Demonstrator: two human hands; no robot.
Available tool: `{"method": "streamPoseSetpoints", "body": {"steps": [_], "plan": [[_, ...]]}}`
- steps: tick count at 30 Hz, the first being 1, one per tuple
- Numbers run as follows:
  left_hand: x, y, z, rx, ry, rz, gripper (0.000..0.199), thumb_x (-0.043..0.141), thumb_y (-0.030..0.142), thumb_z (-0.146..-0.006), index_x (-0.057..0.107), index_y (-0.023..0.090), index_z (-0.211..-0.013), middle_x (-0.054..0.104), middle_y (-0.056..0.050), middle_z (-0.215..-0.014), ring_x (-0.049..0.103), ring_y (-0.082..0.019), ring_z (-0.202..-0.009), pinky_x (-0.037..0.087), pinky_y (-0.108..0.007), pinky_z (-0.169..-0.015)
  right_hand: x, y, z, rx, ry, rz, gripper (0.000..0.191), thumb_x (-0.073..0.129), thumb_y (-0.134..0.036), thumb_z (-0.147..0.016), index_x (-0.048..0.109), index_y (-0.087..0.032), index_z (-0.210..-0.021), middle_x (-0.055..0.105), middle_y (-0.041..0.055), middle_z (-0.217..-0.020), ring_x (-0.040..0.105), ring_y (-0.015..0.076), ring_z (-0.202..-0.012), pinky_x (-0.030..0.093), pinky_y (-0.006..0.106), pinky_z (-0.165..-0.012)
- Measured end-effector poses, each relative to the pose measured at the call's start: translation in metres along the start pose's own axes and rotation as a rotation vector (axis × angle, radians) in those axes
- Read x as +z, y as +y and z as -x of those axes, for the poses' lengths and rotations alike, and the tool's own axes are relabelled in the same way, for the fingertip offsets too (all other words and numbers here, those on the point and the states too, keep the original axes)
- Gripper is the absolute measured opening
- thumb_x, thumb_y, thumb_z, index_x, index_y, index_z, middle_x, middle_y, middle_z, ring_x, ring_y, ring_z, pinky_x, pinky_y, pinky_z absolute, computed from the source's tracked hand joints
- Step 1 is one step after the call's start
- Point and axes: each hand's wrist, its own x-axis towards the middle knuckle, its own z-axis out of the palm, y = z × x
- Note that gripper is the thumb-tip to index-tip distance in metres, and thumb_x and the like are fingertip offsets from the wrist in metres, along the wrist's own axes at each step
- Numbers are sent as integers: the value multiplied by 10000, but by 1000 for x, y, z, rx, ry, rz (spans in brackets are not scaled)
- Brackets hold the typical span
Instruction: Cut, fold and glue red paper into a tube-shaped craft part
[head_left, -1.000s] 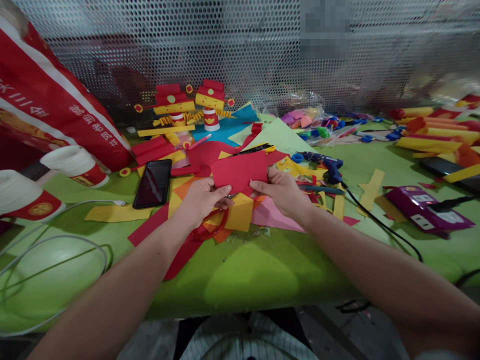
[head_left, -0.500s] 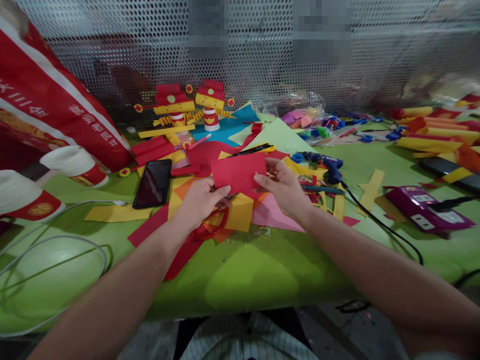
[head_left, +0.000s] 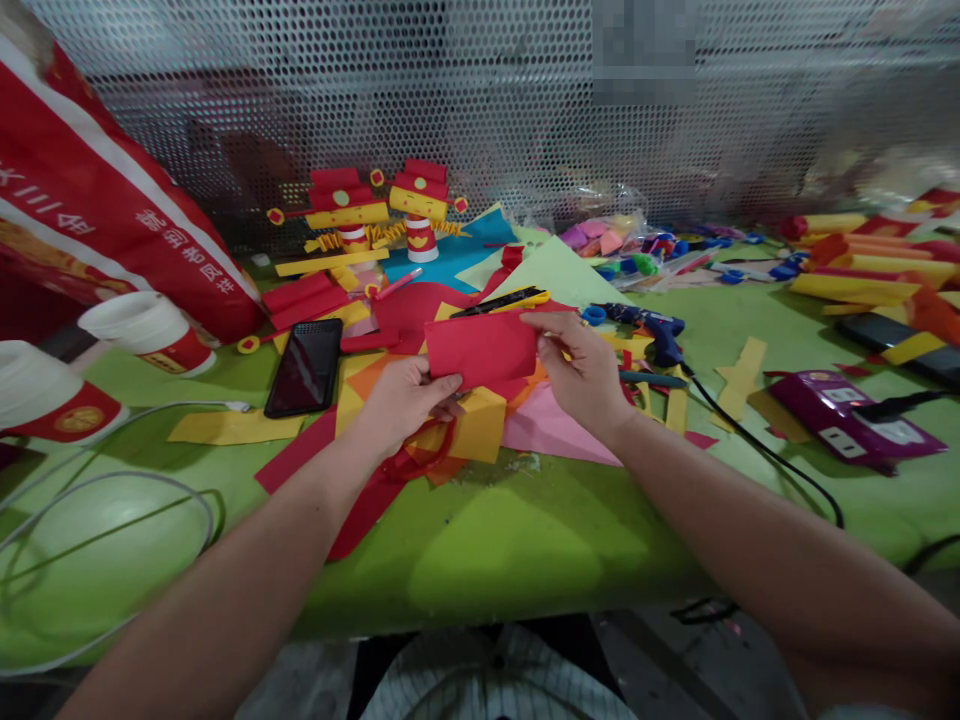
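A rectangular piece of red paper (head_left: pixel 480 348) is held up between my two hands, above a pile of coloured paper. My left hand (head_left: pixel 409 400) pinches its lower left corner, thumb on the near face. At the upper right corner my right hand (head_left: pixel 581 365) grips the edge with thumb and curled fingers. Beneath the sheet lie yellow paper (head_left: pixel 480 425), pink paper (head_left: pixel 559 425) and red strips (head_left: pixel 367 515). Red scissor handles (head_left: pixel 439 450) show under my left hand. A black and yellow cutter (head_left: pixel 517 298) lies just behind the sheet.
A phone (head_left: pixel 306 368), paper cups (head_left: pixel 150 330) and a large red bag (head_left: pixel 112 190) stand left. Two paper figures (head_left: pixel 349 210) sit at the back. A blue glue gun (head_left: pixel 652 330) with a black cord and a purple power strip (head_left: pixel 847 420) lie right, on the green table (head_left: pixel 510 540).
My right hand has shifted its hold from the sheet's right side to its upper right corner, thumb moving off the near face. The left hand has hardly moved.
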Motion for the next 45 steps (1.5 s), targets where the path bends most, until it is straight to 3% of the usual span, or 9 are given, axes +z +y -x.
{"method": "streamPoseSetpoints", "body": {"steps": [9, 13, 22, 25, 28, 31, 37, 41, 45], "plan": [[-4, 0, -1, 4, -54, 110, 288, 750, 319, -615, 600, 142, -787, 659, -17, -643, 627, -127, -505, 502, -214, -496, 0, -4, 1, 177, -4, -173, 299, 464, -110, -690, 673, -218, -875, 680, 21, -843, 621, 176, -821, 484, 341, -739], [-5, 2, -1, -11, -35, 202, 323, 757, 375, -595, 539, 167, -712, 604, 30, -578, 647, -155, -522, 526, -243, -515, -1, -6, 1, 221, 9, -223, 275, 487, -134, -697, 678, -224, -873, 680, 24, -853, 620, 178, -832, 485, 347, -755], [-10, 4, -6, -104, -22, 348, 383, 518, 542, -771, 612, 174, -825, 699, -95, -749, 680, -212, -678, 535, -285, -572, -2, -9, 3, -6, -25, -137, 184, 545, -180, -724, 686, -284, -779, 673, 11, -753, 595, 217, -888, 454, 418, -840], [-12, 5, -7, -103, 42, 388, 260, 572, 451, -755, 608, 196, -792, 690, -55, -759, 671, -191, -676, 539, -278, -566, -1, -7, 3, -57, -54, -88, 189, 543, -160, -707, 674, -295, -684, 659, 0, -687, 585, 227, -906, 412, 453, -907], [-11, 3, -6, -79, 64, 387, 95, 654, 222, -672, 601, 194, -746, 670, -11, -699, 651, -157, -625, 546, -261, -570, -1, -6, 3, -75, -52, -60, 180, 553, -163, -705, 673, -295, -676, 657, -1, -694, 582, 226, -887, 363, 479, -959], [-10, 1, -6, -51, 41, 365, 160, 642, 86, -609, 611, 182, -734, 663, -10, -667, 643, -149, -596, 542, -249, -563, -1, -8, 2, -61, -55, -59, 155, 568, -187, -713, 679, -295, -703, 657, 5, -707, 581, 238, -925, 330, 499, -977], [-8, 1, -6, 17, 125, 369, 171, 649, 100, -625, 600, 195, -758, 667, -2, -735, 654, -151, -665, 538, -251, -574, 1, -13, 6, 46, -121, -130, 91, 652, -324, -708, 659, -281, -788, 664, 24, -831, 556, 250, -1022, 346, 481, -950], [-6, 3, -5, 49, 98, 396, 166, 690, 137, -607, 601, 181, -741, 673, 3, -742, 647, -139, -687, 534, -260, -627, 5, -17, 7, 255, -73, -332, 304, 689, -411, -672, 579, -248, -905, 621, 33, -906, 579, 163, -777, 466, 332, -710], [-5, 2, -5, 92, 125, 414, 182, 719, 144, -578, 597, 169, -712, 660, 27, -699, 619, -96, -643, 510, -227, -664, 7, -21, 4, 360, -154, -313, 218, 659, -417, -688, 580, -214, -674, 596, 15, -700, 543, 143, -653, 433, 302, -626]]}}
